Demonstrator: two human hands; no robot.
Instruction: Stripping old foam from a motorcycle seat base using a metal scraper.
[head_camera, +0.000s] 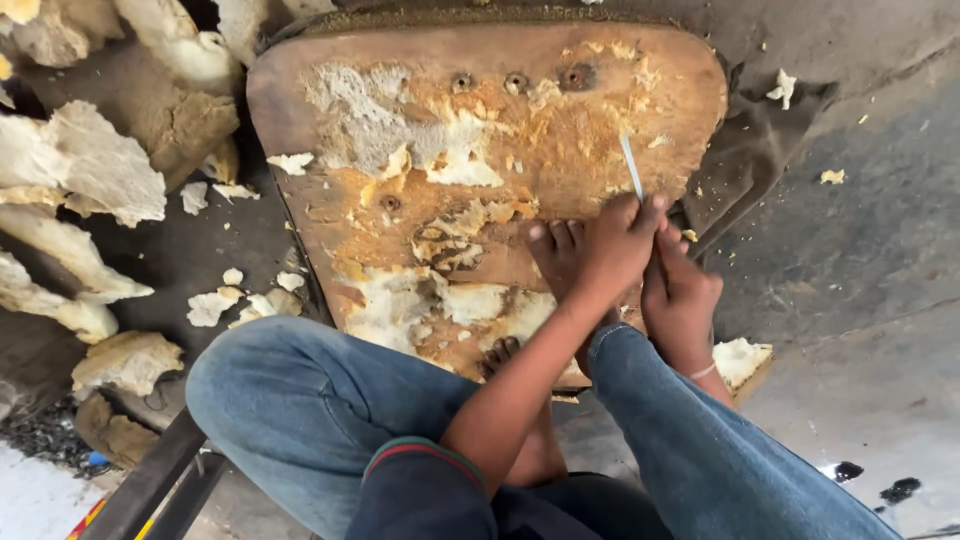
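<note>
- Blade (631, 166): thin, pale, narrow strip, tilted up and away from both hands; lower end buried in the grip, upper end over the board's right half. Looks stiff, light, probably sharp-edged, so best held low at the butt end, as it is now; a bare strip could get slippery in the hand.
- Left hand (612, 245): fingers curled closed around the blade's lower end, thumb side up. Fingertips press on the board.
- Right hand (680, 295): just beside the left and touching it, fingers closed and pointing up to the blade's base. Whether it grips the blade itself or only backs the left hand, I cannot tell; the contact is hidden.
- Board (480, 190): flat rounded wooden panel, brown, lying on the ground, a row of bolt holes near the top edge. Rigid, likely heavy enough to stay put; a bare foot (553, 245) rests on it beside the left hand, which would pin it.
- Foam residue (455, 165): pale yellow-white patches stuck on the board, thin and crumbly by look. Soft, should come off in flakes rather than sheets.
- Foam chunks (85, 175): big torn pieces piled left of the board, smaller crumbs between the pile and the board. Light, squashy.
- Dark cloth (760, 150): bunched under the board's right edge.
- Floor (860, 250): grey concrete, few foam crumbs on it.
- Knees in blue jeans frame both arms; the person squats over the board's near end.
</note>
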